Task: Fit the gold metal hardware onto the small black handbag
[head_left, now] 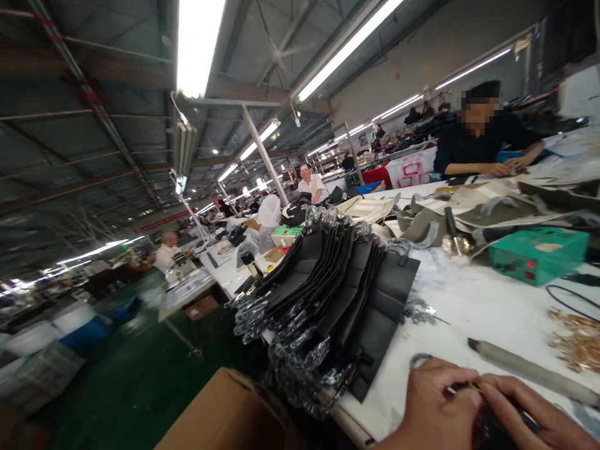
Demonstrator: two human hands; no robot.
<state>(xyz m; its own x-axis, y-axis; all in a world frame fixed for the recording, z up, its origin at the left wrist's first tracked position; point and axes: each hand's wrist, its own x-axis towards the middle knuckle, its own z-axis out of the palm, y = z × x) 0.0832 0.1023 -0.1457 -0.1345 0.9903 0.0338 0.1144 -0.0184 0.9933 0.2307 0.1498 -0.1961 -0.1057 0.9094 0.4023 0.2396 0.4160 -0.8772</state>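
Both my hands meet at the bottom right over the white table (487, 312). My left hand (434, 409) is closed, its thumb and fingers pinching a thin metal piece (462, 389). My right hand (529, 406) is closed too, fingers curled on a small dark item (492, 431) between the hands; I cannot make out what it is. Just beyond them lies a long grey tool (529, 370). A large stack of black leather pieces (337, 294) with plastic-wrapped hardware stands to the left of my hands.
A green box with red lights (534, 256) and a heap of small gold metal parts (579, 340) lie to the right. A cardboard box (225, 415) sits below the table edge. A person in black (478, 140) works across the table; others sit farther down the line.
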